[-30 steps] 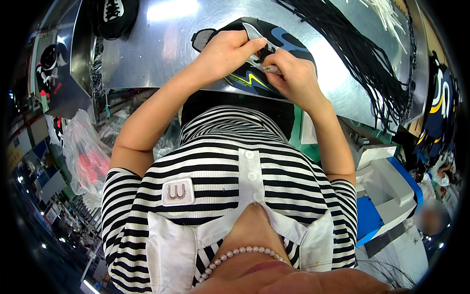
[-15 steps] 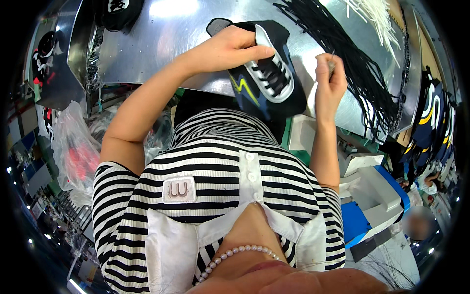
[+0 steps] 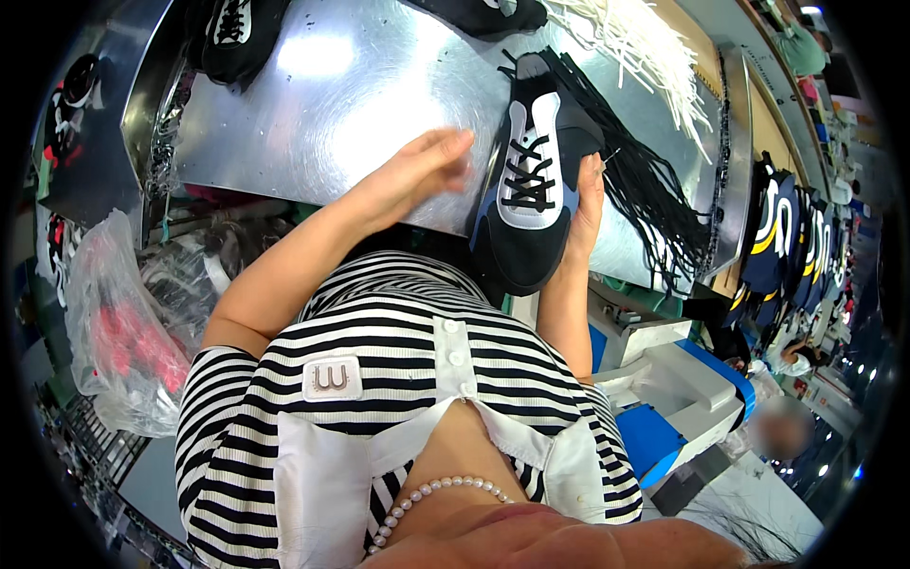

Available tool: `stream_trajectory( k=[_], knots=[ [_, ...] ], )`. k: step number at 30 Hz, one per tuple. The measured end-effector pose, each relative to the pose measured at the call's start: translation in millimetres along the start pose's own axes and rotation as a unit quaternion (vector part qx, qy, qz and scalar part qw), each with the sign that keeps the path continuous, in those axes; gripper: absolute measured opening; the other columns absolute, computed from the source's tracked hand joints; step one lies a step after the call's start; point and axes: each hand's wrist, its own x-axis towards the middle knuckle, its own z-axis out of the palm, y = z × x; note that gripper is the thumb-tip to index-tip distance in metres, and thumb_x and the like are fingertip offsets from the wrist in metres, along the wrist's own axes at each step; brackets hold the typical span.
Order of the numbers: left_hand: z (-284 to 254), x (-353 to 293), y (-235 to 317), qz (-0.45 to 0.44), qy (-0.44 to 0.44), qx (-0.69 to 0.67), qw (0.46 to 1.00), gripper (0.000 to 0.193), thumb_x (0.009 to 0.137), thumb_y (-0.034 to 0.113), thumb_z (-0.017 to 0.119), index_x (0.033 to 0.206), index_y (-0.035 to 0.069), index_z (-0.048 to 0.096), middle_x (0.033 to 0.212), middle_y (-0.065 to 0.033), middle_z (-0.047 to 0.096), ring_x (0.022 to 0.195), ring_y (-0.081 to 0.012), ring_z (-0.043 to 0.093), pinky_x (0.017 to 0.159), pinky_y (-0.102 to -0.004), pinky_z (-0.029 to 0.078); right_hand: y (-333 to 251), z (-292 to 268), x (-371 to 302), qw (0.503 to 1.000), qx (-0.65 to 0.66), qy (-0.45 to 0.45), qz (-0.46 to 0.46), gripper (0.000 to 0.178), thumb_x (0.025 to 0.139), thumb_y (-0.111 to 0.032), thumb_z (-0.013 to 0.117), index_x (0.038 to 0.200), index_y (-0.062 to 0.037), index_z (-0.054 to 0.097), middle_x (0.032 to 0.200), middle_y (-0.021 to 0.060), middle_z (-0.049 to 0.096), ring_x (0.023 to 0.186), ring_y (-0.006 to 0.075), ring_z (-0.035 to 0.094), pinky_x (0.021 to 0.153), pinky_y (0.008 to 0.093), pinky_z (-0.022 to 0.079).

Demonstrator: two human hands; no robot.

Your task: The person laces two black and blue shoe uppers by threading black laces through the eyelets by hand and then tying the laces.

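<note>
Shoe upper [image 3: 529, 185] looks light and bendy, so I'd hold its right side, where right grip [image 3: 585, 207] has it; left grip [image 3: 422, 175] is empty, open.

A footwear workshop, shown by the metal counter [image 3: 284, 142], loose black laces [image 3: 654, 204], white laces [image 3: 637, 47] and a laced sneaker [image 3: 544, 220].

Shiny metal worktable [image 3: 246, 142], white glare [image 3: 313, 54] on top; wire rack [image 3: 112, 379] lower left; small lights [image 3: 822, 469] lower right.
</note>
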Motion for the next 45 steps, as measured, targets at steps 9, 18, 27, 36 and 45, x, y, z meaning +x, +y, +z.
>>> stream_trajectory(
  k=[9, 18, 27, 36, 45],
  knots=[
    [-1.8, -15.8, 9.0, 0.107, -0.069, -0.183, 0.975, 0.037, 0.094, 0.014, 0.065, 0.126, -0.002, 0.056, 0.117, -0.011, 0.067, 0.104, -0.0176, 0.067, 0.096, -0.0338, 0.053, -1.3, 12.5, -20.7, 0.962, -0.14, 0.116, -0.203, 0.029, 0.087, 0.005, 0.069, 0.086, -0.0139, 0.047, 0.083, -0.0052, 0.05, 0.076, 0.0048, 0.05, 0.074, 0.0195, 0.041],
    [-20.3, -42.3, 12.6, 0.068, -0.037, -0.065, 0.995, 0.026, 0.094, 0.022, 0.066, 0.113, 0.006, 0.058, 0.109, -0.0028, 0.064, 0.106, -0.0122, 0.059, 0.095, -0.0305, 0.043, 4.5, 26.9, -40.7, 0.974, -0.137, 0.066, -0.167, 0.03, 0.088, 0.002, 0.07, 0.088, -0.0132, 0.044, 0.088, -0.0042, 0.044, 0.079, 0.0044, 0.044, 0.075, 0.0177, 0.038],
    [3.2, -64.0, 9.6, 0.353, 0.109, 0.354, 0.859, 0.038, 0.09, 0.015, 0.069, 0.125, 0.009, 0.057, 0.135, -0.0099, 0.048, 0.124, -0.0224, 0.047, 0.105, -0.0367, 0.038, 8.0, 35.3, -59.2, 0.991, -0.088, 0.024, -0.1, 0.026, 0.092, -0.002, 0.067, 0.09, -0.0152, 0.044, 0.08, -0.0072, 0.044, 0.072, 0.002, 0.041, 0.067, 0.0164, 0.033],
    [26.8, -58.8, 31.0, 0.503, -0.031, 0.569, 0.65, 0.017, 0.081, 0.015, 0.072, 0.097, 0.01, 0.071, 0.11, -0.0051, 0.06, 0.109, -0.0265, 0.053, 0.096, -0.0388, 0.04, 8.0, 24.3, -68.8, 0.999, 0.013, -0.031, -0.03, 0.029, 0.103, -0.024, 0.049, 0.124, -0.0057, 0.051, 0.118, 0.0118, 0.063, 0.106, 0.0224, 0.065, 0.092, 0.0383, 0.054],
    [31.1, -50.2, 39.6, 0.516, -0.063, 0.62, 0.587, 0.015, 0.081, 0.021, 0.073, 0.087, 0.01, 0.065, 0.102, -0.002, 0.058, 0.106, -0.0224, 0.053, 0.094, -0.0382, 0.038, 2.6, 36.3, -79.0, 0.995, 0.065, 0.006, 0.08, 0.048, 0.104, -0.038, 0.044, 0.136, -0.002, 0.046, 0.126, 0.0157, 0.059, 0.11, 0.026, 0.063, 0.095, 0.041, 0.052]
  ],
)
